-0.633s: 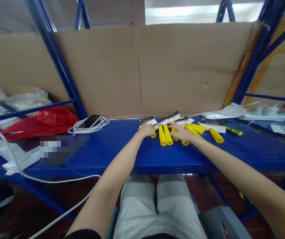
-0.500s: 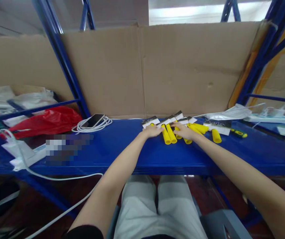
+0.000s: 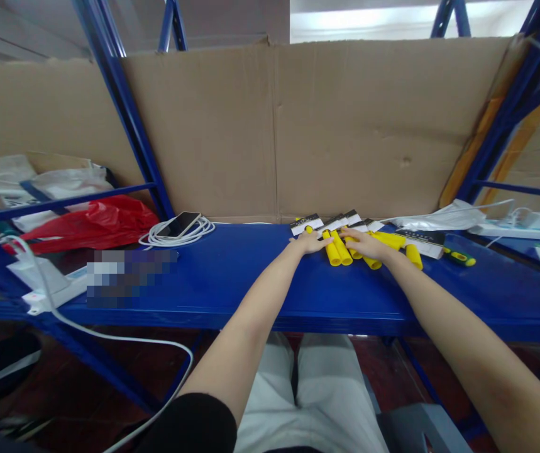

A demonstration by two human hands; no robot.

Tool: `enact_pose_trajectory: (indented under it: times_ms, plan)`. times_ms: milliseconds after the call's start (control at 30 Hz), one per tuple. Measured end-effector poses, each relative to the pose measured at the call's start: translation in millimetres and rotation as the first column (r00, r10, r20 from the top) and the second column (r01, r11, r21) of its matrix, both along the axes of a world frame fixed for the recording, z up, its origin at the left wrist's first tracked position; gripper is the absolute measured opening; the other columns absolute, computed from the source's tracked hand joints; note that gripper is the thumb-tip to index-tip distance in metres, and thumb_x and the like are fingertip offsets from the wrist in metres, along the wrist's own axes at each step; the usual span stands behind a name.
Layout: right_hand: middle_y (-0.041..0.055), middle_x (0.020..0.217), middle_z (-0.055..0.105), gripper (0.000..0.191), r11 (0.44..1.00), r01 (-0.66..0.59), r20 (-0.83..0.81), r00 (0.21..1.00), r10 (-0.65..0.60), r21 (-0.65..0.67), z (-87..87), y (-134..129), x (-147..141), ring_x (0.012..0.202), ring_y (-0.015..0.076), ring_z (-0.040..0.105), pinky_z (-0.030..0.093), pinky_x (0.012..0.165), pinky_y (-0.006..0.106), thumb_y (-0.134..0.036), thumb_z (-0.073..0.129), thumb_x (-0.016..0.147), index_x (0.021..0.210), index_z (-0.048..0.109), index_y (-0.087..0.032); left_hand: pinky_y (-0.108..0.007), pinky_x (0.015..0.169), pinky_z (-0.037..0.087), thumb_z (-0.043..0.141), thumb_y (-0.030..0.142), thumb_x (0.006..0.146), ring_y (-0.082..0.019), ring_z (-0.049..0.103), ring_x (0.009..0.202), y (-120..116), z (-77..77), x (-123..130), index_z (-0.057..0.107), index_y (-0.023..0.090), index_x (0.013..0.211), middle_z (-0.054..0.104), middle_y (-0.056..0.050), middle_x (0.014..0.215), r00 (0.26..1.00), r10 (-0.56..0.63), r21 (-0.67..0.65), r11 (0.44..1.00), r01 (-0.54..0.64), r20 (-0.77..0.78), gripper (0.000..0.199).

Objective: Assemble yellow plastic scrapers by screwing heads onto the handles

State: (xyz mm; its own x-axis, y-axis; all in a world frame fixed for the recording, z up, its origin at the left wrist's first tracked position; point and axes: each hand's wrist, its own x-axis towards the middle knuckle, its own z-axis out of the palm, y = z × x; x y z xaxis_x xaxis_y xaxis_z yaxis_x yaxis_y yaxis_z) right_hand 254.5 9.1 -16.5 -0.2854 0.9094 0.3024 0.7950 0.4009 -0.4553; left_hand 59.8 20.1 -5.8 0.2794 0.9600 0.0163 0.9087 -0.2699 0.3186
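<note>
A blue shelf point(image 3: 241, 277) runs before a cardboard panel point(image 3: 203, 138). Yellow tubes point(image 3: 344, 251) lie crowded on it, under and between the left hand point(image 3: 311, 243) and right hand point(image 3: 368, 244); I cannot tell whether either grips. One nudge, I judge, could roll them. I count at least six tubes, one phone point(image 3: 182, 224).

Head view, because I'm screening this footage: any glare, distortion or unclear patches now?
Head view: glare in the bright strip above the cardboard; blue posts splaying outward towards the top, probably lens distortion; a mosaic patch hiding part of the scene at left; print on the cards by the yellow tubes too small to read.
</note>
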Motion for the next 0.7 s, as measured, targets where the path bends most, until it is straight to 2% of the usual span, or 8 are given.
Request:
enact_pose_trajectory:
  times_ms: [200, 400, 533, 700]
  plan:
    - [0.0077, 0.131, 0.051, 0.038, 0.998, 0.053, -0.086, 0.995, -0.049, 0.046, -0.1, -4, 14, 0.123, 0.0242, 0.044, 0.030, 0.106, 0.045, -0.026, 0.052, 0.075, 0.111, 0.062, -0.019, -0.058, 0.100, 0.025, 0.026, 0.060, 0.085, -0.033, 0.036, 0.127, -6, -9.4, -1, 0.042, 0.022, 0.130, 0.042, -0.013, 0.138, 0.998, 0.006, 0.102, 0.995, -0.012, 0.059, 0.061]
    - [0.0068, 0.126, 0.056, 0.033, 0.993, 0.076, -0.146, 0.987, -0.061, 0.095, 0.2, -10, 15, 0.118, 0.0250, 0.049, 0.036, 0.102, 0.046, -0.032, 0.054, 0.074, 0.104, 0.064, -0.021, -0.050, 0.098, 0.032, 0.042, 0.043, 0.083, -0.030, 0.040, 0.125, -7, -7.1, -14, 0.042, 0.025, 0.131, 0.045, -0.008, 0.137, 0.997, 0.011, 0.089, 0.996, -0.017, 0.072, 0.051]
    - [0.0069, 0.126, 0.056, 0.032, 0.992, 0.085, -0.166, 0.984, -0.069, 0.090, 0.9, -12, 11, 0.115, 0.0259, 0.051, 0.042, 0.096, 0.047, -0.034, 0.054, 0.075, 0.102, 0.065, -0.021, -0.047, 0.093, 0.037, 0.046, 0.033, 0.078, -0.028, 0.047, 0.119, -7, -5.1, -13, 0.046, 0.028, 0.124, 0.053, -0.007, 0.130, 0.994, 0.078, 0.128, 0.988, -0.087, 0.079, 0.046]
    - [0.0063, 0.125, 0.056, 0.031, 0.991, 0.079, -0.171, 0.983, -0.060, 0.107, 0.4, -13, 12, 0.117, 0.0261, 0.050, 0.042, 0.096, 0.046, -0.035, 0.054, 0.075, 0.101, 0.065, -0.022, -0.042, 0.090, 0.040, 0.046, 0.040, 0.078, -0.028, 0.050, 0.116, -8, -2.1, -12, 0.044, 0.024, 0.122, 0.056, -0.010, 0.126, 0.964, 0.222, 0.116, 0.964, -0.239, 0.144, 0.048]
